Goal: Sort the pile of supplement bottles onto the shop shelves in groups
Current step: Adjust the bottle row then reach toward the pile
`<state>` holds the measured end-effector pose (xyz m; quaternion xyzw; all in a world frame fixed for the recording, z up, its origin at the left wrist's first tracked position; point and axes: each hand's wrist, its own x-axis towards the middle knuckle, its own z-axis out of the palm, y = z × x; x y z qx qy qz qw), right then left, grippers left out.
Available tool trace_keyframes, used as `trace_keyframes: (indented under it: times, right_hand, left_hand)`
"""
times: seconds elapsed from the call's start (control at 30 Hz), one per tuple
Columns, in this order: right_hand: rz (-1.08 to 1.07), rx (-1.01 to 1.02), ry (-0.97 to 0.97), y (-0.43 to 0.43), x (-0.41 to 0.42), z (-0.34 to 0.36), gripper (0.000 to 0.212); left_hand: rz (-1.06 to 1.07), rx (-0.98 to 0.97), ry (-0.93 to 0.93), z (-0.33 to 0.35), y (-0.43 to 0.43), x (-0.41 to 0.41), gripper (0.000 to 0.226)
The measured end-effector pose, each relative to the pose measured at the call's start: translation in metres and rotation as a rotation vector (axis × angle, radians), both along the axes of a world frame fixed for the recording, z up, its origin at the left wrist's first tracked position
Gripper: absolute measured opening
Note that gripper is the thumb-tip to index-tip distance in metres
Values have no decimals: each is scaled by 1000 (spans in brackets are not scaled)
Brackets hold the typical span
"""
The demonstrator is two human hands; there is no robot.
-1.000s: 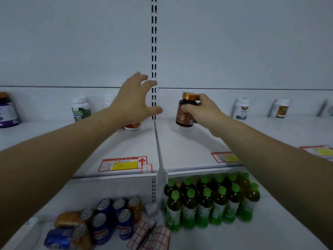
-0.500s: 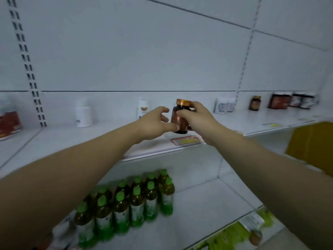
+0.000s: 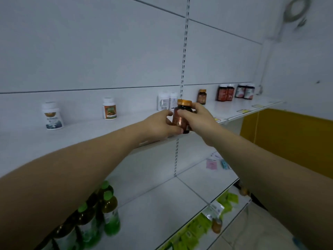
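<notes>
The amber bottle [image 3: 180,117], with an orange-gold cap, stands upright in mid-view, held over the front edge of the upper shelf [image 3: 86,136]. Whether its base touches the shelf cannot be told. Both hands grasp it: the left hand [image 3: 158,126] curls round its 9 o'clock side and under its base, and the right hand [image 3: 197,117] wraps its 3 o'clock side, with a fingertip just below the cap.

Just behind it, at 11 o'clock, a pair of white bottles [image 3: 167,101] stand touching each other at the back of the shelf. Farther out toward 9 o'clock stand a white bottle with an orange label [image 3: 109,109] and, well apart from it, a white bottle with a dark label [image 3: 52,115]. At 1 o'clock a small amber bottle [image 3: 202,96] of the same look stands alone. Beyond it, toward 2 o'clock, come two red-brown bottles [image 3: 226,92] side by side and then two dark bottles with pink labels [image 3: 246,91]. Price tags [image 3: 243,110] lie along the shelf's front edge there.

A slotted upright [image 3: 184,51] runs up the white back panel at 12 o'clock. On the lower shelf [image 3: 162,201], green-capped drink bottles [image 3: 106,204] cluster at 7 o'clock, partly hidden by the left forearm. A pink packet [image 3: 211,164] lies at 5 o'clock. Green packets [image 3: 195,230] fill the bottom shelf. A yellow panel [image 3: 288,139] stands at 3 o'clock.
</notes>
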<state>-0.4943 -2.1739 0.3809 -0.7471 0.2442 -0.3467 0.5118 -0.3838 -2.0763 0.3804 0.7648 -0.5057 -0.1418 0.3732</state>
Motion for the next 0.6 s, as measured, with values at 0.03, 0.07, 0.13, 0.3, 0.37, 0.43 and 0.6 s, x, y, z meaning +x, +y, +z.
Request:
trace_keyframes:
  times: [0.03, 0.07, 0.13, 0.3, 0.37, 0.43, 0.6]
  right_hand:
    - [-16, 0, 1, -13, 2, -1, 36]
    - [-31, 0, 0, -32, 5, -2, 35]
    - [-44, 5, -4, -55, 10, 0, 35]
    - [-72, -23, 10, -129, 19, 9, 27]
    - [-97, -29, 24, -163, 22, 12, 32]
    - [-121, -33, 44, -198, 25, 13, 39]
    - [-97, -91, 115, -289, 34, 6, 44]
  left_hand:
    - [-13, 17, 0, 0, -15, 4, 65]
    - [-25, 24, 3, 1, -36, 10, 65]
    - [-31, 22, 6, 4, -62, 18, 65]
    - [-64, 77, -42, 7, -144, 37, 73]
    - [-74, 135, -72, 6, -175, 41, 77]
    - [-82, 203, -142, 5, -204, 42, 77]
    - [-46, 330, -345, 1, -274, 38, 66]
